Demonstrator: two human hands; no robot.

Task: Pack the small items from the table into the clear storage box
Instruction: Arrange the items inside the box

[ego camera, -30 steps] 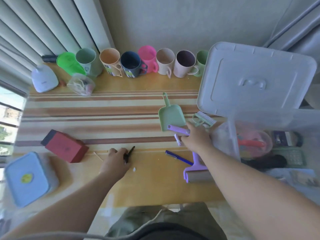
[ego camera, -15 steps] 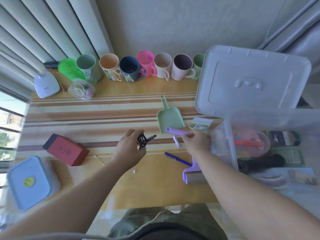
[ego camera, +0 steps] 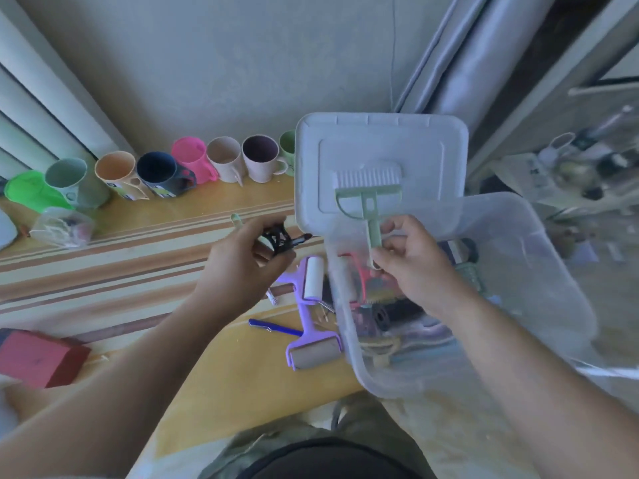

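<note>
My right hand (ego camera: 411,262) grips the handle of a small green brush (ego camera: 368,190) and holds it upright over the clear storage box (ego camera: 539,288). My left hand (ego camera: 242,264) is closed on a black clip (ego camera: 278,236), lifted above the table just left of the box. The box stands at the table's right end with several items inside. Its white lid (ego camera: 380,146) leans upright behind it. On the table by the box lie two purple lint rollers (ego camera: 313,340), a blue pen (ego camera: 275,327) and a small white brush (ego camera: 273,299).
A row of coloured mugs (ego camera: 193,165) lines the back of the striped wooden table (ego camera: 121,267). A red box (ego camera: 34,359) sits front left, a clear bag of bits (ego camera: 62,226) at back left. Cluttered shelves stand to the right.
My right hand picked the green brush off the table and raised it over the box. My left hand carried the black clip up and rightwards. The view swung to the right.
</note>
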